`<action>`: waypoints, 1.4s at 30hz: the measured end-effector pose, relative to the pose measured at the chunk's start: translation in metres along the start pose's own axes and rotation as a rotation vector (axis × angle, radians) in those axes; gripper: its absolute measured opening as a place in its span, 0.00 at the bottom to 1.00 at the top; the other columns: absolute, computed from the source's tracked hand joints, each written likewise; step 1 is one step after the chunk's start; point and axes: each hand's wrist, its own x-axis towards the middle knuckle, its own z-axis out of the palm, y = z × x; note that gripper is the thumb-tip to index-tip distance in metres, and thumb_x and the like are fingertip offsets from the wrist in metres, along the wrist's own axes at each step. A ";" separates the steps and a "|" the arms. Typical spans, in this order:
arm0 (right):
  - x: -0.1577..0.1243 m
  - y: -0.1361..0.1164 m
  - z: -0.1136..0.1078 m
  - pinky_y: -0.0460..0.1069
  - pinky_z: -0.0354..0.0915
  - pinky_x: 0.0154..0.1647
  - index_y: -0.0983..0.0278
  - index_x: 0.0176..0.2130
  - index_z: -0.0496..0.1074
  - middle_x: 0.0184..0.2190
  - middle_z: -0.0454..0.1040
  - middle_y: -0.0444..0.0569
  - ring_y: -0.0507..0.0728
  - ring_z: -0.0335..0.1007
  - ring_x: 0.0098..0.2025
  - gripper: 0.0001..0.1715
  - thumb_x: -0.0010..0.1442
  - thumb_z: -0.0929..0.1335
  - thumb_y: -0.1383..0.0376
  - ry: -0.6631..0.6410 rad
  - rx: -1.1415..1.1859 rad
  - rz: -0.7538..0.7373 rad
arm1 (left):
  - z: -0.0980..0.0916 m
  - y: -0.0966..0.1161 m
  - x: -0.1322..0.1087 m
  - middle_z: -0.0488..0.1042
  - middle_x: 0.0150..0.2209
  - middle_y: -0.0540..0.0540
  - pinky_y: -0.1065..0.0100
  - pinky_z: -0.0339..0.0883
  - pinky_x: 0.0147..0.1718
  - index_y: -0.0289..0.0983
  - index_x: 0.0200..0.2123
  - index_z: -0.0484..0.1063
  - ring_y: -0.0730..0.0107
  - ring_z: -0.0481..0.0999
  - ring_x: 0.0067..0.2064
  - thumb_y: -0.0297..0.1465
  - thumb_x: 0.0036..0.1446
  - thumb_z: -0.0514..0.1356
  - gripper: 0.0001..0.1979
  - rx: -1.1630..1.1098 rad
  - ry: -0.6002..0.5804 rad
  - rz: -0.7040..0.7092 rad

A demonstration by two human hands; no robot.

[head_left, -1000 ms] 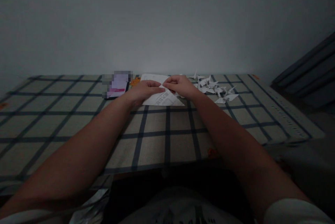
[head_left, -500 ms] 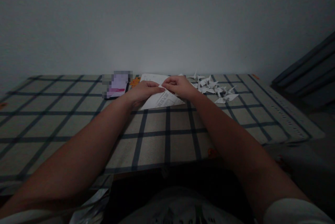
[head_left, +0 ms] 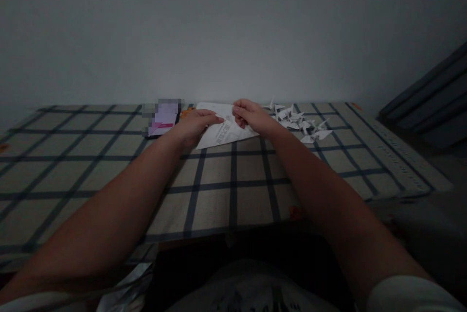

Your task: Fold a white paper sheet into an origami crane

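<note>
A white printed paper sheet (head_left: 222, 133) lies at the far middle of the checked table (head_left: 233, 181), partly folded. My left hand (head_left: 197, 125) rests on the sheet's left part with its fingers stretched flat, pressing it down. My right hand (head_left: 250, 115) has its fingers curled and pinched on the sheet's right edge, which is lifted a little. The two hands are close together over the paper.
Several small white folded paper cranes (head_left: 299, 122) lie in a heap right of my right hand. A phone with a lit screen (head_left: 162, 120) lies left of my left hand. A pale wall stands behind the table; a dark surface (head_left: 430, 103) is at the right.
My right hand has lifted and pulled the paper's right edge up and back. The sheet's near edge has shifted. My left hand stays pressed on the left part.
</note>
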 end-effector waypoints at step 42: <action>0.004 0.011 -0.015 0.52 0.66 0.48 0.63 0.35 0.77 0.38 0.78 0.49 0.56 0.71 0.42 0.11 0.65 0.69 0.58 0.172 -0.339 -0.210 | -0.001 -0.005 0.009 0.81 0.31 0.44 0.68 0.72 0.29 0.35 0.33 0.76 0.68 0.79 0.28 0.36 0.51 0.73 0.13 -0.114 0.124 0.085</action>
